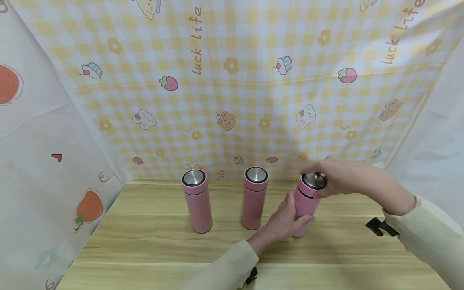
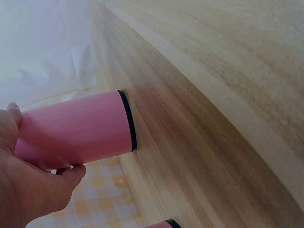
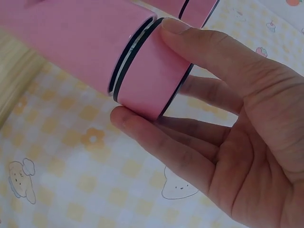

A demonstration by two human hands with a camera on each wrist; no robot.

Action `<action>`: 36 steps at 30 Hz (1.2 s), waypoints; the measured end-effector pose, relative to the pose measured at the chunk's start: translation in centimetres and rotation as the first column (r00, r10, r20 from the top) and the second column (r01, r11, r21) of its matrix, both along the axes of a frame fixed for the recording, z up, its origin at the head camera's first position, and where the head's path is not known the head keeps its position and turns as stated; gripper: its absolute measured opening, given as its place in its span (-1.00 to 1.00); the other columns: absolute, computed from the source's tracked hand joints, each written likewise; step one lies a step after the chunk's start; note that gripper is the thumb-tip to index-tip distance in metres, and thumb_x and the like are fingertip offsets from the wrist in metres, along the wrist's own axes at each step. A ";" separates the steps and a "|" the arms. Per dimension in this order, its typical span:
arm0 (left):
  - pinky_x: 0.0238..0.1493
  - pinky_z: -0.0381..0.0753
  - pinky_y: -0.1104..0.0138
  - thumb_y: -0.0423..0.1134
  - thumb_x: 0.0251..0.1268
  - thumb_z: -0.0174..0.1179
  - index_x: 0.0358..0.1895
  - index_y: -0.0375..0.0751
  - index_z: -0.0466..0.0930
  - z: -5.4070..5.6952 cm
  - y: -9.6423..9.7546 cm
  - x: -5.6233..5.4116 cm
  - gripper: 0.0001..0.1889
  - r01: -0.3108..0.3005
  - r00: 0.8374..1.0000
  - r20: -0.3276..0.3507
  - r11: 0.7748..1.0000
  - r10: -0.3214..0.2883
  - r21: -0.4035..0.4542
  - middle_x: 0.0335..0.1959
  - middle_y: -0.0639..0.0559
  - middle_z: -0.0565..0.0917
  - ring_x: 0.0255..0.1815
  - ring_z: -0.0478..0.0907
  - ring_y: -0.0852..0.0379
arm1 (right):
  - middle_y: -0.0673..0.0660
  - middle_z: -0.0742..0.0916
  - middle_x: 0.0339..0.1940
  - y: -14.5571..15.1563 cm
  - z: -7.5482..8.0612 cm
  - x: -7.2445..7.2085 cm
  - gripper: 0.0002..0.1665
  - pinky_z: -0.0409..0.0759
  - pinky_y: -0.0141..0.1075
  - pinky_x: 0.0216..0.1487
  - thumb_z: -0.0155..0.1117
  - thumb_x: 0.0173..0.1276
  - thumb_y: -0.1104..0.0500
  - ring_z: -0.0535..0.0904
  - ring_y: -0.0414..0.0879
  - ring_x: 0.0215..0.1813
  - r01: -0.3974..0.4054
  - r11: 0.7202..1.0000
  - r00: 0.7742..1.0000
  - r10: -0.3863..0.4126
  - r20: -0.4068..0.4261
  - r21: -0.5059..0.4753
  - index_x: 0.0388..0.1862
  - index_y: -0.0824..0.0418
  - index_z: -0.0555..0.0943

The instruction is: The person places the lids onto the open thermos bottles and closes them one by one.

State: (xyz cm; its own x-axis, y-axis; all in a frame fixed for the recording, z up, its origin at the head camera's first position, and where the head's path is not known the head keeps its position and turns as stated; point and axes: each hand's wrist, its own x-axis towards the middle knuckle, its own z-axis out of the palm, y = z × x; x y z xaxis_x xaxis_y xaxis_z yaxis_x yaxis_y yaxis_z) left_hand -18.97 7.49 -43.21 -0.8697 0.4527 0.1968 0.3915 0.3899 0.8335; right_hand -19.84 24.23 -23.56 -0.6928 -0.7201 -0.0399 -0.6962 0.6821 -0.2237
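Observation:
At the right of the row stands a pink thermos flask with a steel-topped pink lid. My left hand grips its body from the left, thumb and fingers wrapped around it. Higher up, my right hand pinches the lid between thumb and fingers. In the right wrist view, a narrow gap separates the lid from the flask body. The flask's black-rimmed base is at the wooden table in the left wrist view; whether it touches fully I cannot tell.
Two matching pink flasks, one in the middle and one at the left, stand upright with lids on. The wooden table meets a yellow checked cloth behind. White patterned cloth hangs at the left side.

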 end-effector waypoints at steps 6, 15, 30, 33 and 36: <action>0.07 0.51 0.27 0.13 0.36 0.31 0.50 -0.01 0.03 0.0 0.0 0.0 -0.17 0.001 1.000 -0.006 1.000 -0.001 0.002 0.17 0.17 0.40 0.13 0.41 0.26 | -0.17 0.70 -0.36 -0.3 -0.1 0.0 -0.41 0.57 -0.35 -0.42 0.63 0.10 0.17 0.55 -0.36 -0.45 0.025 1.000 1.000 -0.025 -0.003 0.005 0.11 0.32 0.66; 0.09 0.51 0.25 0.10 0.37 0.32 0.51 0.00 0.02 -0.1 0.0 0.0 -0.18 0.003 1.000 -0.003 1.000 -0.003 0.000 0.19 0.16 0.40 0.14 0.41 0.25 | -0.22 0.63 -0.47 -0.5 -0.3 0.0 -0.60 0.53 -0.36 -0.48 0.64 0.11 0.12 0.51 -0.36 -0.51 0.022 1.000 1.000 -0.022 -0.006 0.001 -0.12 0.17 0.68; 0.07 0.51 0.26 0.16 0.38 0.27 0.52 -0.01 0.00 -0.1 -0.1 0.0 -0.16 0.016 1.000 -0.021 1.000 -0.016 -0.006 0.18 0.16 0.40 0.13 0.41 0.24 | -0.21 0.55 -0.59 -0.8 -0.5 0.0 -0.73 0.45 -0.36 -0.56 0.59 0.12 0.03 0.40 -0.35 -0.59 0.047 0.999 0.994 -0.049 -0.096 -0.014 -0.36 0.08 0.64; 0.07 0.51 0.26 0.16 0.38 0.27 0.51 -0.02 0.01 -0.1 -0.1 0.0 -0.17 0.018 1.000 -0.024 1.000 -0.018 -0.008 0.17 0.16 0.39 0.13 0.41 0.24 | -0.20 0.53 -0.61 -0.8 -0.7 0.0 -0.68 0.43 -0.36 -0.58 0.60 0.10 -0.02 0.38 -0.35 -0.61 0.050 0.999 0.991 -0.051 -0.122 -0.012 -0.40 0.08 0.62; 0.07 0.51 0.26 0.15 0.38 0.28 0.50 -0.02 0.02 -0.1 -0.1 0.0 -0.19 0.018 1.000 -0.019 1.000 -0.018 -0.005 0.17 0.16 0.39 0.13 0.41 0.25 | -0.20 0.54 -0.60 -0.7 -0.7 0.0 -0.63 0.45 -0.36 -0.57 0.62 0.09 -0.06 0.41 -0.35 -0.61 0.064 0.998 0.991 -0.065 -0.117 -0.008 -0.39 0.09 0.62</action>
